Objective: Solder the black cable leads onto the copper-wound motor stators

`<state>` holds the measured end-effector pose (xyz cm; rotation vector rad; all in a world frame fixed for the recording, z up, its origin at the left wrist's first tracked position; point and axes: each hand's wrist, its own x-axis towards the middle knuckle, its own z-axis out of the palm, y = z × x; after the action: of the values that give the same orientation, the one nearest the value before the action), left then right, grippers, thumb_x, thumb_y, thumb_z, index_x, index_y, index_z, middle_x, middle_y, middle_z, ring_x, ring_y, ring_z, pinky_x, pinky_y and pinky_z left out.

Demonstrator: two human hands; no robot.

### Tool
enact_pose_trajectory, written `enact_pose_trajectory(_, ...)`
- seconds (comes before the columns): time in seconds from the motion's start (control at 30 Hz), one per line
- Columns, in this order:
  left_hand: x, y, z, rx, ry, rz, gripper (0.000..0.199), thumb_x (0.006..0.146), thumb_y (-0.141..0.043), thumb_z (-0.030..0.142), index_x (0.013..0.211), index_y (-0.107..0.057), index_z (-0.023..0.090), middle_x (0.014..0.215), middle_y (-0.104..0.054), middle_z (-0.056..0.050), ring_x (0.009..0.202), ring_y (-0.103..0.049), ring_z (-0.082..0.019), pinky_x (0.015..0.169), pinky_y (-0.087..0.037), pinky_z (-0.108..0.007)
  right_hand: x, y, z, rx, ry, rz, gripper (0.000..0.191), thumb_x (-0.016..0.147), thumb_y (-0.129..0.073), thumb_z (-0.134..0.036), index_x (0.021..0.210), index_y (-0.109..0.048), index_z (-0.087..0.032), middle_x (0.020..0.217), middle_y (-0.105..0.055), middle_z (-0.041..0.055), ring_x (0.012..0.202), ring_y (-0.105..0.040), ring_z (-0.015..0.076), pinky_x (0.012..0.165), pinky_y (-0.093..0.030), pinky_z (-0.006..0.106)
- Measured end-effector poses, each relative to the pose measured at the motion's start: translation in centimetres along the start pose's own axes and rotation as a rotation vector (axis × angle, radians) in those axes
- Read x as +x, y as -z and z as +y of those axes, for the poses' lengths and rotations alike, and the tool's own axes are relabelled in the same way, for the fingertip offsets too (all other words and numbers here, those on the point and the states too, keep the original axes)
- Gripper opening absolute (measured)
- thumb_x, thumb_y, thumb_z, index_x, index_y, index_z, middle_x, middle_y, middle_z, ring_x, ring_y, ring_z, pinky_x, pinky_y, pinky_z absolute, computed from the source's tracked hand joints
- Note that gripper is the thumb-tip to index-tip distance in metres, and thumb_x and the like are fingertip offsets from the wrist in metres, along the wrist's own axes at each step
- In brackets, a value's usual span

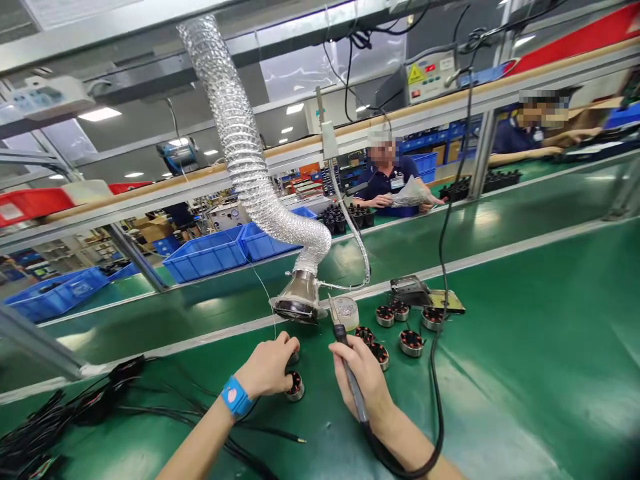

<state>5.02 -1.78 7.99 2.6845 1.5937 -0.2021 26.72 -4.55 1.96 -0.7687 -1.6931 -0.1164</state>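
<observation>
Your left hand (270, 365) curls shut on a small round stator (295, 387), a metal ring with dark copper windings, pinned to the green tabletop (525, 373). Your right hand (364, 380) is closed around the dark handle of a soldering iron (345, 353); its thin tip points up toward the fume hood (297, 301), and you cannot tell whether the tip touches anything. The iron's black cord (440, 373) loops off your wrist and climbs to the rack above.

Just beyond your right hand, six more stators (400, 327) sit loosely grouped, near a solder spool (345, 312) and a small metal stand (411, 291). The hood is a shiny cone on a ribbed, crinkled foil duct (240, 140), hanging just above the tabletop's far edge.

To your right the smooth green mat lies open and wide. To your left a tangle of black cables (70, 413) crowds the near corner. Past the pale edge strip runs a green conveyor (500, 220), with blue bins (210, 253) and seated people (387, 180) beyond.
</observation>
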Motion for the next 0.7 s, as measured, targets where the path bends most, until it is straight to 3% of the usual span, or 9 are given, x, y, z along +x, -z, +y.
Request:
enact_pose_trajectory(0.17,0.6,-0.7,0.2,-0.011,0.016,-0.020,0.046,0.071,-0.062,0.026,0.116,-0.050,0.026,0.101,-0.067,-0.004,0.090,-0.066,-0.026,0.073,-0.048,-0.032,0.0,0.3,0.6,0.011,0.020,0.012,0.032,0.091,-0.052,-0.003,0.120,-0.054,-0.016,0.107,-0.053,0.0127,0.095,-0.057,0.0217,0.081,-0.052,0.037)
enact_pose_trajectory(0.3,1.5,-1.0,-1.0,0.012,0.093,0.002,0.041,0.076,-0.060,0.022,0.116,-0.052,0.027,0.095,-0.070,-0.003,0.092,-0.067,-0.025,0.077,-0.048,-0.031,0.0,0.2,1.2,0.002,0.034,0.015,0.033,0.090,-0.054,-0.004,0.121,-0.055,-0.018,0.107,-0.055,0.0123,0.094,-0.059,0.0218,0.081,-0.053,0.037)
enact_pose_trajectory(0.53,4.2,-1.0,-7.4,-0.004,0.350,0.087,0.022,0.073,-0.061,0.016,0.094,-0.063,0.021,0.095,-0.071,-0.008,0.095,-0.066,-0.027,0.078,-0.049,-0.032,0.0,0.0,1.5,-0.021,0.042,0.021,0.031,0.091,-0.056,-0.007,0.120,-0.057,-0.018,0.108,-0.056,0.0116,0.088,-0.062,0.0199,0.079,-0.053,0.035)
enact_pose_trajectory(0.7,7.3,-0.6,-10.8,-0.069,0.431,0.148,0.026,0.075,-0.065,0.019,0.101,-0.062,0.020,0.101,-0.070,-0.008,0.099,-0.065,-0.025,0.081,-0.050,-0.031,0.3,0.0,1.8,-0.060,0.071,0.022,0.028,0.091,-0.057,-0.008,0.118,-0.058,-0.016,0.107,-0.057,0.0118,0.085,-0.061,0.0188,0.077,-0.052,0.033)
